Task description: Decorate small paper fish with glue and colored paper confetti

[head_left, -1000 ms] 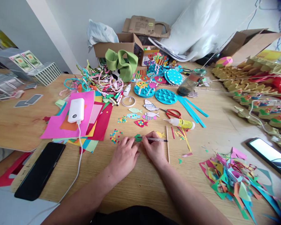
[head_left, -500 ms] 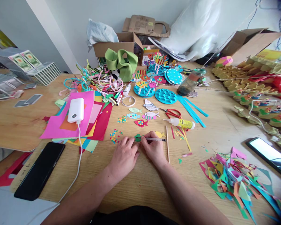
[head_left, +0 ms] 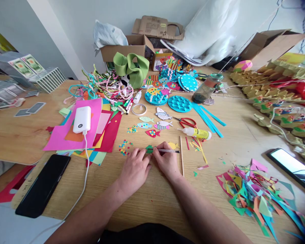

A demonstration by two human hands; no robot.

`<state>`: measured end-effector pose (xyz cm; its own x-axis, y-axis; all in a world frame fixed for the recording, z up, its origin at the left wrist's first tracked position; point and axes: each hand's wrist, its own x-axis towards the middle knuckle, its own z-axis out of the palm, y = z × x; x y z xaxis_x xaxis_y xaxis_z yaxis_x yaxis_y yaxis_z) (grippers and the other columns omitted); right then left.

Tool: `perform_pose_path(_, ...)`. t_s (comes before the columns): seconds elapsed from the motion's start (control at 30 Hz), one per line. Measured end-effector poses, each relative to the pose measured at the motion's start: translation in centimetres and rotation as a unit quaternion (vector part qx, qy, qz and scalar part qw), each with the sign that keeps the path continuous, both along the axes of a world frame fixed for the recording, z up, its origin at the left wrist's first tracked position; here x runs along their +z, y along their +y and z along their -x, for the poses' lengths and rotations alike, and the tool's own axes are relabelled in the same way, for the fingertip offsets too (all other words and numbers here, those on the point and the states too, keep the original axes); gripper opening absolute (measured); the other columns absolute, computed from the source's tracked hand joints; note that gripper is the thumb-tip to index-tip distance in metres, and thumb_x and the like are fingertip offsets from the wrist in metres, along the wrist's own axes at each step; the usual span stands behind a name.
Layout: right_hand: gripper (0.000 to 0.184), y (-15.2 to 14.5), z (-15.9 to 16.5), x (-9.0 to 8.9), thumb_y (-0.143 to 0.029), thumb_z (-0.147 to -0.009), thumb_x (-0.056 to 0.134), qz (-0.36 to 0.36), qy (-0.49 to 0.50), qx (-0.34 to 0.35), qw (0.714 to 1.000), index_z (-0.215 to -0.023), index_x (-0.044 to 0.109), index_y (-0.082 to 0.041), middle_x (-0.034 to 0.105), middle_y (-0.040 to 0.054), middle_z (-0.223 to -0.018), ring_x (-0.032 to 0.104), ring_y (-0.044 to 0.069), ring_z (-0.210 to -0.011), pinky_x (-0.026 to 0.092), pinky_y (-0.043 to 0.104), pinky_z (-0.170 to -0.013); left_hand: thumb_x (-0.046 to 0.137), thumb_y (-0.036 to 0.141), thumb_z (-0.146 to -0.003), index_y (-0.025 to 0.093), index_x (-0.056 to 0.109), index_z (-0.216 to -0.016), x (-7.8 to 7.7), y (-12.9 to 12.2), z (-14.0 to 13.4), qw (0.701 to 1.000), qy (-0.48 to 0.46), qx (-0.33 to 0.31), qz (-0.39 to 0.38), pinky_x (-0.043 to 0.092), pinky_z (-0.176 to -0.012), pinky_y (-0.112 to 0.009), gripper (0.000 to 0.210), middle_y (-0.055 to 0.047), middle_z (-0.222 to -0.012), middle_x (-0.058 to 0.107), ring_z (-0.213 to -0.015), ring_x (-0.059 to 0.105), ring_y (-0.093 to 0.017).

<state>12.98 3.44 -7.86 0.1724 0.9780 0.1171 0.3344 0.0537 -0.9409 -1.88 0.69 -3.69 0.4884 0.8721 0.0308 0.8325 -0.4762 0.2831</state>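
My right hand [head_left: 165, 160] is closed around a slim pen [head_left: 169, 150], its tip at a small green paper cutout [head_left: 149, 149] on the table. My left hand [head_left: 135, 166] lies beside it with bent fingers, the fingertips holding the cutout down; both hands partly cover it. Just beyond my right hand is a yellow paper fish [head_left: 173, 145]. A thin wooden stick [head_left: 182, 156] lies right of that hand. Small coloured paper dots [head_left: 124, 147] are scattered left of my left hand. Ahead lies a red paper fish [head_left: 152, 133] with a dotted body, among several other paper fish.
Red-handled scissors [head_left: 188, 122] and a glue bottle [head_left: 197, 133] lie ahead to the right. Paper scraps [head_left: 256, 193] are heaped at right, near a phone [head_left: 293, 169]. At left are coloured sheets [head_left: 112, 132], a white power bank [head_left: 82, 119] with a cable and a black phone [head_left: 43, 185].
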Motion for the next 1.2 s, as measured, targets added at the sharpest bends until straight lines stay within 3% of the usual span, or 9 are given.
perform_pose_path(1.2, 0.015, -0.25, -0.09, -0.07, -0.028, -0.078, 0.060, -0.003, 0.012, 0.002, 1.000, -0.066, 0.050, -0.024, 0.055, -0.0026, -0.056, 0.047, 0.014, -0.051, 0.038, 0.028, -0.049, 0.060, 0.021, -0.090, 0.020, 0.063, -0.117, -0.14, 0.03, 0.12, 1.000, -0.003, -0.003, -0.002, 0.045, -0.101, -0.046, 0.028, -0.010, -0.120, 0.058, -0.114, 0.049, -0.028)
